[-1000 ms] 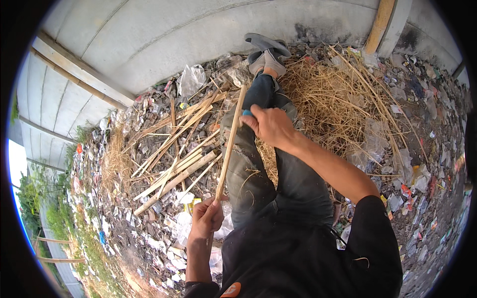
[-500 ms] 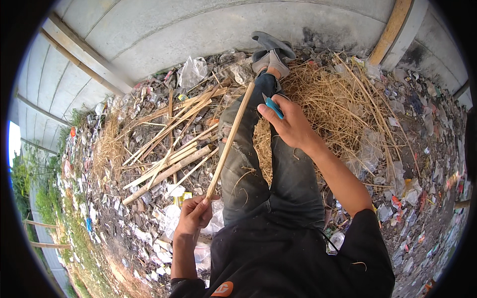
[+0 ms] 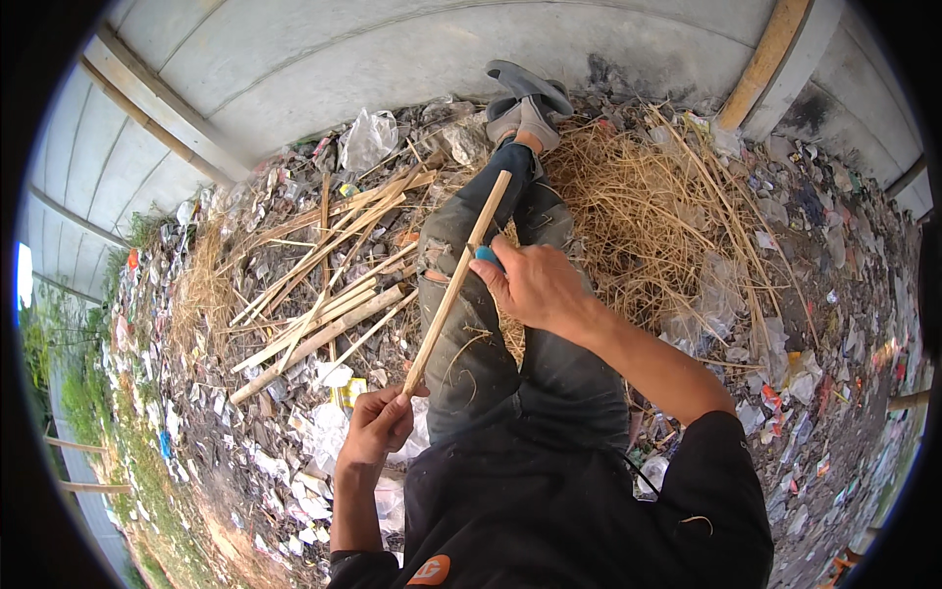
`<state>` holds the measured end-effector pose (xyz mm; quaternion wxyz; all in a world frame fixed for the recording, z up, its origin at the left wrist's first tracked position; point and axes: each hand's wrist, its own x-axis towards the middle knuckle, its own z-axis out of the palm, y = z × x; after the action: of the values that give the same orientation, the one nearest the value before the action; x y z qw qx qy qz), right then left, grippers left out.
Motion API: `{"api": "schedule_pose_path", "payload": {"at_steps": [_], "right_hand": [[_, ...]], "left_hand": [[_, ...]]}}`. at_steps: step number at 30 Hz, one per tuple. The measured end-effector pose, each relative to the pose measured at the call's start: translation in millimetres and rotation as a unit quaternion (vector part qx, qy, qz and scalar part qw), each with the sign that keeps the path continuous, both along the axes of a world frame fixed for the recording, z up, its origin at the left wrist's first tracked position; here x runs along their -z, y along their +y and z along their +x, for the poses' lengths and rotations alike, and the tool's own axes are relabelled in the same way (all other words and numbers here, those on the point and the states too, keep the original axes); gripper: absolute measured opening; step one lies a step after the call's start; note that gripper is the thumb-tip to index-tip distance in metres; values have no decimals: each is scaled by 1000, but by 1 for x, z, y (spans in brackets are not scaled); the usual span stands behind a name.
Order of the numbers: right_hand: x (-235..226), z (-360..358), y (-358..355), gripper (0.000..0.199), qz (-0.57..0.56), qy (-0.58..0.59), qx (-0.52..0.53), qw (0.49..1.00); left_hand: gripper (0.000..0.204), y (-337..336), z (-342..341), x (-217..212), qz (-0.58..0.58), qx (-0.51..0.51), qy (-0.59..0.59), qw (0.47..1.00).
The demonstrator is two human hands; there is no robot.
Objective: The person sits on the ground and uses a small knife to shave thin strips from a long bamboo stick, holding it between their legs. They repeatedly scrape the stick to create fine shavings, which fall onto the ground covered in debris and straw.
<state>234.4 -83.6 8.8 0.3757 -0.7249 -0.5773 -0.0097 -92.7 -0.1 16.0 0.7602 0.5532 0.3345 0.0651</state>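
A long, pale bamboo strip slants upward across my legs. My left hand is closed round its lower end, near my lap. Against the strip's right side, above its middle, my right hand grips a small knife with a blue handle. Part of the handle shows past my thumb and fingers; most of the blade is hidden by the strip and hand. The strip's upper end lies free over my shin.
Left of my legs lies a pile of bamboo strips and poles. Dry straw-like shavings heap on the right. Plastic scraps cover the ground, with a clear bag near the grey wall. My crossed, sandalled feet rest ahead.
My right hand has come down and to the left, bringing the knife from beside the strip's upper part against it. My left hand keeps its hold.
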Motion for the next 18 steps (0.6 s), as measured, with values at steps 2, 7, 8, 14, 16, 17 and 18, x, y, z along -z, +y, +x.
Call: {"api": "schedule_pose_path", "payload": {"at_steps": [2,7,8,14,16,17,18], "right_hand": [[1,32,5,47,-43,-8,26,999],[0,18,0,43,-19,19,-9,1000],[-1,-1,-6,42,-44,16,-38,998],[6,58,11,52,-75,-11,47,996],[17,58,13,52,-58,-9,66,996],[13,56,13,52,-47,-22,72,996],[11,53,13,52,-37,-35,79,996]], "left_hand": [[36,-1,-4,-3,10,-1,18,1000],[35,2,0,-5,25,11,40,999],[35,2,1,-6,18,10,36,999],[34,-2,-7,-6,0,2,39,999],[35,1,-2,0,10,8,30,999],[35,3,-2,1,16,10,29,999],[35,4,-4,0,13,9,35,999]]}}
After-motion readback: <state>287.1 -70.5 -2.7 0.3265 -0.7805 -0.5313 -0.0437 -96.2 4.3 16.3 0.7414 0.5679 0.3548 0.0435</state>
